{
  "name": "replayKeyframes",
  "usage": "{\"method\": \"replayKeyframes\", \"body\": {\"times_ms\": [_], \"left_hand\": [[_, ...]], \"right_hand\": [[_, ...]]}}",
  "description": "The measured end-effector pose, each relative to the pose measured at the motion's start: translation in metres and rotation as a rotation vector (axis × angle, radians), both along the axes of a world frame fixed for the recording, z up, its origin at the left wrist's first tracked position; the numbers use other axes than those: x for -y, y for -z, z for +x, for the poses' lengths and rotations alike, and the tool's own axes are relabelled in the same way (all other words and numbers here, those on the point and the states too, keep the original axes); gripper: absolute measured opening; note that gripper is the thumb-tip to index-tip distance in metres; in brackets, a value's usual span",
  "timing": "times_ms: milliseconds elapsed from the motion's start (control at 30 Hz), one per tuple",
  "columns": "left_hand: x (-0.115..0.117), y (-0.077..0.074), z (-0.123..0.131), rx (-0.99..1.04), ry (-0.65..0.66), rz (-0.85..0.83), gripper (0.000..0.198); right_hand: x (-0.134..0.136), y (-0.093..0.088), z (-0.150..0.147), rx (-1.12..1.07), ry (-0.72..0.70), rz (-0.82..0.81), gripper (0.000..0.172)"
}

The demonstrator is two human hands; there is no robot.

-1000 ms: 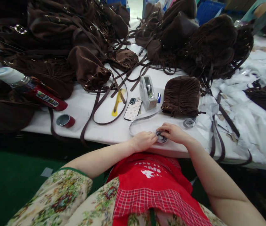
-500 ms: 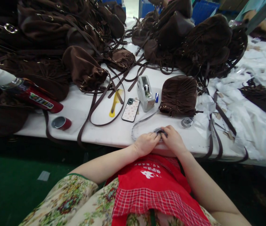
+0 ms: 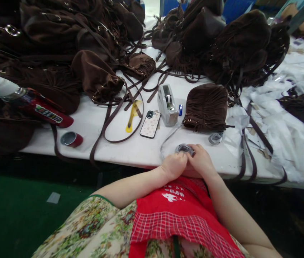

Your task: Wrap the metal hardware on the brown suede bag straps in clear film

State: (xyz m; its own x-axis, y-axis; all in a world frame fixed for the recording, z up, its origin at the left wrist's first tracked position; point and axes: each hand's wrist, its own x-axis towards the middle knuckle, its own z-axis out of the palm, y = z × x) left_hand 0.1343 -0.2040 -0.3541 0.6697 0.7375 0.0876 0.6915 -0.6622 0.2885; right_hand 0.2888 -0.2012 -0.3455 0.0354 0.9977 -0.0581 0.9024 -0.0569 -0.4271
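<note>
My left hand [image 3: 175, 165] and my right hand [image 3: 200, 159] meet at the table's front edge, fingers closed around a coiled strap [image 3: 183, 148] that looks wrapped in clear plastic. A loose length of it loops left and runs back to the small brown fringed bag [image 3: 205, 105], which lies on its side just beyond my hands. Both sets of fingertips are partly hidden behind the knuckles. A small roll of clear plastic [image 3: 215, 138] lies right of my right hand.
A tape dispenser [image 3: 167, 105], a phone [image 3: 150, 124], a yellow comb [image 3: 133, 116] and a red cup [image 3: 71, 139] are on the white table. A red flask [image 3: 44, 113] leans at left. Piles of brown bags [image 3: 246, 46] stand behind; white wrapping [image 3: 299, 143] spreads right.
The loose length of strap has shortened and its loop is narrower. My left hand has shifted right and turned, closer to my right hand; the coil shows more.
</note>
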Motion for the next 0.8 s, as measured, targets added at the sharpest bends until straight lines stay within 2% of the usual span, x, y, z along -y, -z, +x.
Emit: {"method": "replayKeyframes", "body": {"times_ms": [67,133,300,433,533,733,800], "left_hand": [[0.002,0.002,0.003,0.026,0.002,0.0,0.02],[-0.004,0.002,-0.004,0.033,0.065,0.018,0.019],[-0.035,-0.003,-0.045,-0.012,0.279,0.131,0.031],[-0.05,-0.006,-0.06,-0.057,0.339,0.154,0.029],[-0.043,-0.005,-0.046,-0.059,0.303,0.129,0.022],[-0.004,0.004,0.011,-0.038,0.012,0.052,0.018],[0.001,0.006,0.019,-0.027,-0.017,0.041,0.019]], "right_hand": [[0.005,0.005,-0.003,-0.028,0.034,0.019,0.03],[0.004,0.007,-0.002,-0.032,0.022,0.008,0.03],[-0.008,0.002,0.005,-0.044,-0.121,-0.06,0.029],[-0.016,-0.002,0.01,-0.121,-0.211,-0.095,0.029],[-0.018,-0.005,0.01,-0.085,-0.205,-0.108,0.028],[-0.012,-0.006,0.008,0.073,-0.057,-0.059,0.028],[-0.011,-0.003,0.009,0.076,-0.011,-0.049,0.028]]}}
